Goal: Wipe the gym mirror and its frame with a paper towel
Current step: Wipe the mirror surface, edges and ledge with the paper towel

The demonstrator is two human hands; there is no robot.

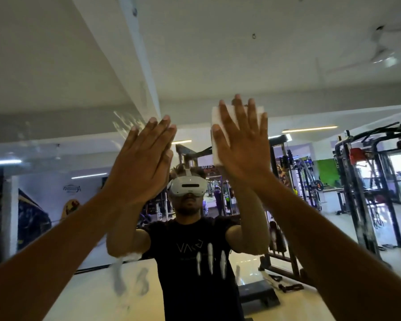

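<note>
The gym mirror (pixel 310 100) fills the whole view and its frame is out of sight. My right hand (pixel 241 144) lies flat with straight, spread fingers and presses a folded white paper towel (pixel 215 117) against the glass above head height. Just left of it, my left hand (pixel 144 158) rests flat on the bare glass, fingers straight and together, holding nothing. Smudges and handprints (pixel 125 122) mark the glass above the left hand. More streaks (pixel 130 281) show lower down.
The mirror reflects a person in a black T-shirt (pixel 195 262) wearing a white headset (pixel 186 186). Behind are black weight machines (pixel 366 181), a dark step platform (pixel 257 295) on the floor and posters on the left wall.
</note>
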